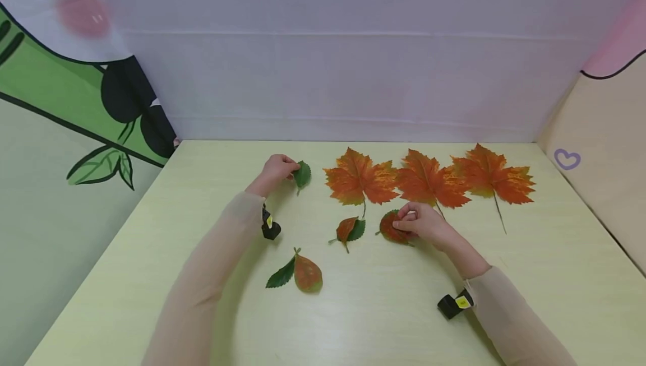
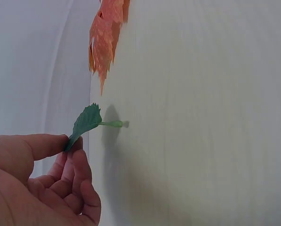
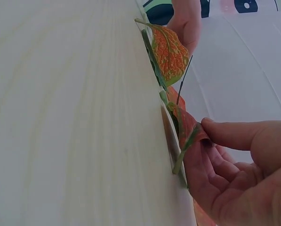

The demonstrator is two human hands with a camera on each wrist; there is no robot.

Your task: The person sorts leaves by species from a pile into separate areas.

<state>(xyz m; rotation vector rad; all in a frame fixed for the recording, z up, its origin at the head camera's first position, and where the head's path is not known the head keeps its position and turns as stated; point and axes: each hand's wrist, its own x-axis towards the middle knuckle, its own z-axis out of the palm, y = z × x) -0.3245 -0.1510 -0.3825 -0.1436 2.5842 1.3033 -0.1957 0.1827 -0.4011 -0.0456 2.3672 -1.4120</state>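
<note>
Left hand point(image 1: 275, 171) has a green leaf point(image 1: 303, 176) pinched between thumb and finger, with the other fingers loosely curled in. It's up near the far edge of the table point(image 1: 333, 327); in the left wrist view the leaf throws a soft shadow on the wood, and I can't tell if its stem touches down.

Right hand point(image 1: 424, 223) is pinching too, thumb and fingers closed on the edge of a red-and-green leaf piece point(image 1: 390, 227) just in front of the middle maple leaf point(image 1: 423, 175).

Between the hands sits a small red-and-green leaf pair point(image 1: 347, 230). Closer to the person there's a second pair point(image 1: 308, 274), one green leaf and one rounded orange one spread in a V. Along the back, the left maple leaf point(image 1: 353, 175), the middle one and the right maple leaf point(image 1: 492, 172) make a row, stems toward the person.

Tabletop is pale yellowish wood with faint grain and a bit of shine near the front. Behind it is a pale lilac backdrop point(image 1: 333, 86) with horizontal creases. Left wall point(image 1: 30, 186) has a cartoon print, green band, black blobs and a leafy sprig. Right wall point(image 1: 605, 119) is beige, pink up top, with a little purple heart point(image 1: 567, 159).
</note>
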